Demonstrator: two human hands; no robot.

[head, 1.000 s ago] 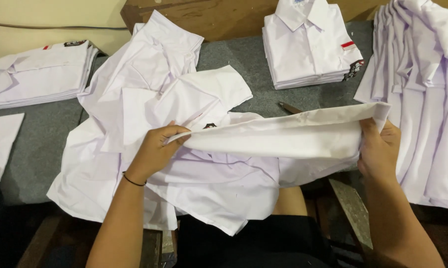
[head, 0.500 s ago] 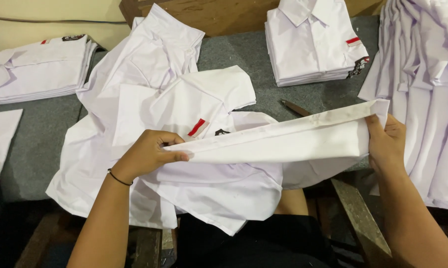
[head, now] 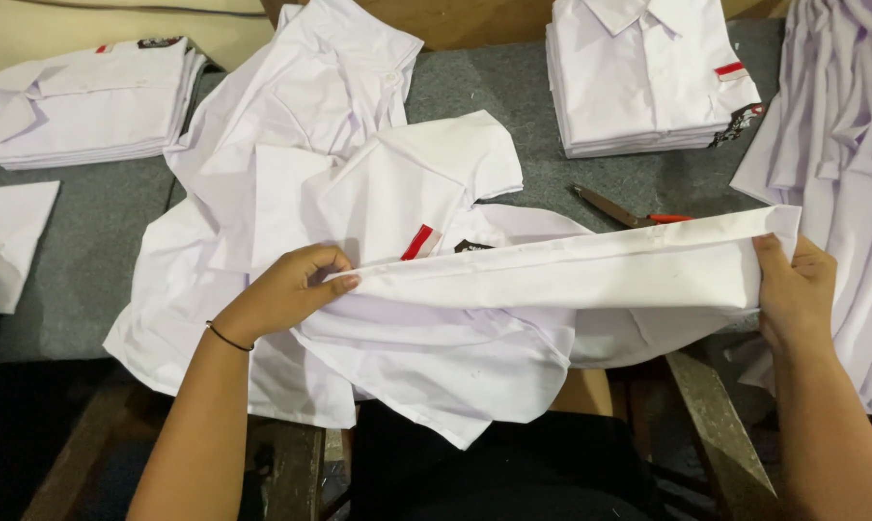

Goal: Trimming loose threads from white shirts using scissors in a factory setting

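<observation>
The left hand (head: 281,294) pinches one end of a long folded band of a white shirt (head: 561,275), with the thumb on top and the fingers curled around the cloth edge. A thin dark band sits on the left wrist. The right hand (head: 793,289) grips the other end of the same fold, fingers closed on the corner, so the cloth is stretched flat between the two hands, just above the near edge of the table (head: 88,260). The rest of this shirt hangs loose below the fold, over the table edge toward the person's lap.

Just behind the left grip lies a crumpled pile (head: 291,183) of more white shirts; one of them shows a small red stripe (head: 417,241) and a dark label (head: 473,247) (both very near the fold, a little beyond it). Behind the fold, nearer to the right hand, a pair of scissors (head: 624,210) with red handles lies on the grey cover, partly hidden by the cloth.

To the outside of the right hand, many white shirts hang in a row (head: 841,145). Farther beyond the fold is a neat stack (head: 648,77) of folded shirts. Far beyond the left hand, at the corner, is a second stack (head: 88,101), and a single white piece (head: 11,236) lies to the outside of that hand.
</observation>
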